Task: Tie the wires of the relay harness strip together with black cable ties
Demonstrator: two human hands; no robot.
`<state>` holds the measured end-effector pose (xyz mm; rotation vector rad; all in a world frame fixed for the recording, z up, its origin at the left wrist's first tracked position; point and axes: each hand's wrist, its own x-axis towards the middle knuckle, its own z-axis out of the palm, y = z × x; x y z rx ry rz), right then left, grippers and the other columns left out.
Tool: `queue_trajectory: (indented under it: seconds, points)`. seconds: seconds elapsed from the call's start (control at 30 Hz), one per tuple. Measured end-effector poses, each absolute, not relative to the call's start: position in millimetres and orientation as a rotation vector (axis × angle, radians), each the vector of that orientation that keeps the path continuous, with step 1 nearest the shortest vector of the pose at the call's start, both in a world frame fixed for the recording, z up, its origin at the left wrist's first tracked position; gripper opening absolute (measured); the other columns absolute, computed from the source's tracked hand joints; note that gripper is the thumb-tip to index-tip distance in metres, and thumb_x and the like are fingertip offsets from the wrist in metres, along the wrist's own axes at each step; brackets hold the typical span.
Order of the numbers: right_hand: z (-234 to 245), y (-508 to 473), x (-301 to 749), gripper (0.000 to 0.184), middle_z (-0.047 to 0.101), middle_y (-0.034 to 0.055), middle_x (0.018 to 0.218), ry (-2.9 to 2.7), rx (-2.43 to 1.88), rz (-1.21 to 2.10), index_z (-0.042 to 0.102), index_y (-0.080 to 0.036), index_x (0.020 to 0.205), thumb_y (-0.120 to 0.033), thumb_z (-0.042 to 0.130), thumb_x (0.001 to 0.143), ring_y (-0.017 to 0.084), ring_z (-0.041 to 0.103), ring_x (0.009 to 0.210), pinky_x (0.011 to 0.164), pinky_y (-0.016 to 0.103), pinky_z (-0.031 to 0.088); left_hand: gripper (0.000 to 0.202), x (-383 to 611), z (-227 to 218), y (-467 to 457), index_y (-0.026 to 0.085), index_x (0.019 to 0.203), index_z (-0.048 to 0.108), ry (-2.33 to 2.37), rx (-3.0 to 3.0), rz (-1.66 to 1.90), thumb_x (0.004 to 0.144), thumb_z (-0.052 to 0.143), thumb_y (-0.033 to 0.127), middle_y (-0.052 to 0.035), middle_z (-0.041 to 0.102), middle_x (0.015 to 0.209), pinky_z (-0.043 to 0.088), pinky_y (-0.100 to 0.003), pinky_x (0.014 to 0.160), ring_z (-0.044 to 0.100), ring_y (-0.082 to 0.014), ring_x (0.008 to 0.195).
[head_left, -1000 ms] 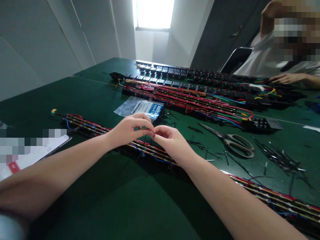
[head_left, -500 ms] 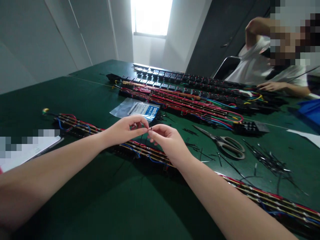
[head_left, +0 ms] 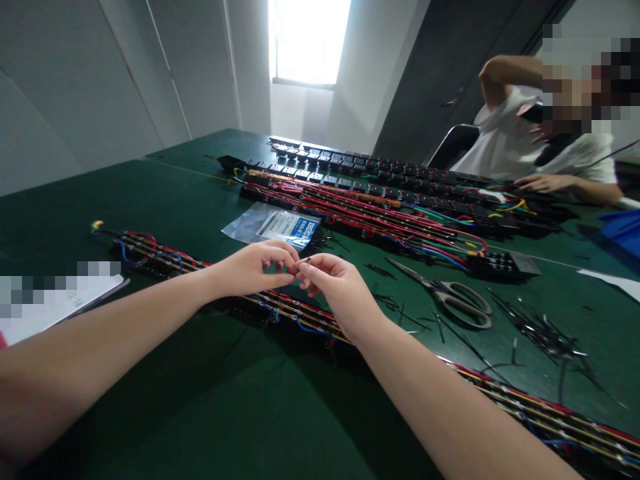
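Note:
My left hand (head_left: 253, 267) and my right hand (head_left: 333, 277) meet fingertip to fingertip above a long wiring harness strip (head_left: 300, 313) with red, yellow and blue wires. Between the right thumb and forefinger a small dark end of a black cable tie (head_left: 309, 260) shows; most of it is hidden by the fingers. The left thumb and fingers are curled close against it, their tips touching the right hand. Just behind the hands lies a clear plastic bag (head_left: 245, 223) with a blue and white label, black cable ties spilling from its open end.
Scissors (head_left: 463, 303) lie to the right, near a heap of black cable tie offcuts (head_left: 543, 330). Further wired strips (head_left: 360, 200) run across the back. A co-worker (head_left: 480, 147) sits at the far right, by a blue tray (head_left: 623, 230). Papers (head_left: 75, 300) lie at left.
My fingertips have shifted slightly, and the dark end now sticks up a little further right, at the right thumb and forefinger. The whole view has tipped slightly upward.

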<state>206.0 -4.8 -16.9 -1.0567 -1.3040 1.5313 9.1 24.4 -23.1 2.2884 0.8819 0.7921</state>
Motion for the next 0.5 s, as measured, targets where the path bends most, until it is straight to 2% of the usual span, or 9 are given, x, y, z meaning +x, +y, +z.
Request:
queue_trajectory:
  seconds: [0.27,0.5]
  points:
    - [-15.4,-5.2,205.1,0.028,0.064,-0.0012,0.069,-1.276,-1.066,1.520,0.066,-0.016,0.077,-0.041,0.078,0.070,0.010,0.055,0.065,0.060,0.023,0.041,0.013,9.8,-23.7,25.2,0.021,0.089,0.074,0.892,2.299,0.810,0.087,0.065,0.029,-0.0042,0.069,0.104,0.051,-0.030,0.087,0.063,-0.0153,0.097]
    - [-16.7,-4.5,205.1,0.029,0.059,-0.0026,0.068,-1.309,-1.080,1.477,0.064,-0.017,0.075,-0.042,0.078,0.070,0.010,0.051,0.064,0.060,0.024,0.039,0.015,9.2,-24.7,26.4,0.020,0.089,0.073,0.851,2.326,0.777,0.090,0.061,0.027,-0.0049,0.071,0.111,0.052,-0.032,0.094,0.065,-0.0162,0.102]
